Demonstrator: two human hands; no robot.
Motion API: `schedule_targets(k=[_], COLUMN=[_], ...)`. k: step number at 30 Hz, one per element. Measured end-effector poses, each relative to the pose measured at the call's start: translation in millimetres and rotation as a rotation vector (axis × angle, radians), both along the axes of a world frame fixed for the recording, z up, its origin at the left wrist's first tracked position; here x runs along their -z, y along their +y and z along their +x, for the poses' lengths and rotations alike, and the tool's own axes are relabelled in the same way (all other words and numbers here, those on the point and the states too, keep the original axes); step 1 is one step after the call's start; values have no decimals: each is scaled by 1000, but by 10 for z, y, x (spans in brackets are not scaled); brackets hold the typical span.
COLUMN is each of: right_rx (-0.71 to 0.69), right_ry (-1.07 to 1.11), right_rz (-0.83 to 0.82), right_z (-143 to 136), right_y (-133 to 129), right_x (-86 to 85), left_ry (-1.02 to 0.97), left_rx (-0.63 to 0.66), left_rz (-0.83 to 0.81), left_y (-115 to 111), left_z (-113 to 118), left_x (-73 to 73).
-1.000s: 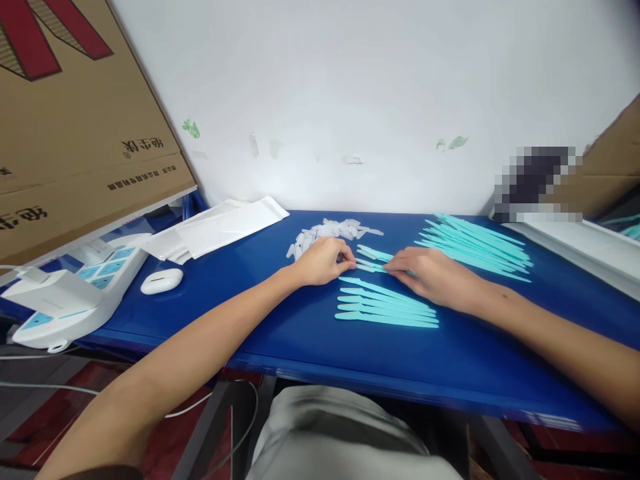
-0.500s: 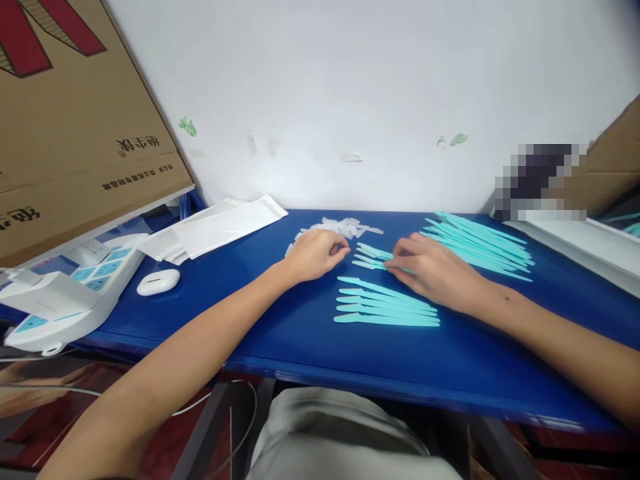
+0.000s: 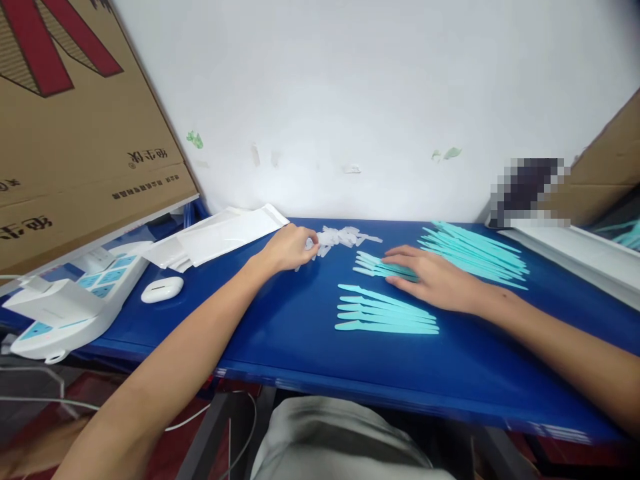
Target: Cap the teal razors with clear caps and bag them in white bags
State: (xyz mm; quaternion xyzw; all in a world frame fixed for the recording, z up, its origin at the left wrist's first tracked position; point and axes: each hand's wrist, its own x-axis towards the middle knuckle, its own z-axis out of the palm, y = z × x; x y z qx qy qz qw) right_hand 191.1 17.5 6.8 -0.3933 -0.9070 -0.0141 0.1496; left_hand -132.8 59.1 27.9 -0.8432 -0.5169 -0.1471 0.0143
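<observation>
My left hand (image 3: 291, 247) is at the left edge of a pile of small translucent plastic caps (image 3: 345, 236), thumb and fingertips pinched together; what lies between them is too small to make out. My right hand (image 3: 425, 275) rests palm down, fingers stretched and slightly apart, over a small group of turquoise eyebrow razors (image 3: 370, 264), covering their handles. Nearer the front edge lies a fanned row of several turquoise eyebrow razors (image 3: 387, 313), their heads pointing left. Beyond my right hand is a larger heap of turquoise eyebrow razors (image 3: 475, 253).
White plastic bags (image 3: 235, 233) lie at the back left. A white earphone case (image 3: 162, 289) and a power strip (image 3: 110, 287) with plugged-in chargers stand at the left. A big cardboard box (image 3: 90, 133) leans there. At the right is a white tray-like edge (image 3: 575, 257).
My left hand has moved left, from beside the small razor group to the left edge of the cap pile. My right hand's fingers have loosened from a pinch and spread over the razors.
</observation>
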Motion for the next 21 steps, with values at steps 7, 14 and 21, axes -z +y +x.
schedule_targets(k=[7,14,21], right_rx=[-43,-113,-327], right_ry=[2,59,-42], right_rz=[-77,45,-44], right_z=[-21,-128,-236], right_y=[28,-118,-294], right_x=[55,-60,-190], left_ry=[253,252,188], left_rx=[109,200,309], left_rz=[106,34,38], left_y=[-67,-137,-204], left_z=[92,194,314], left_x=[47,61,55])
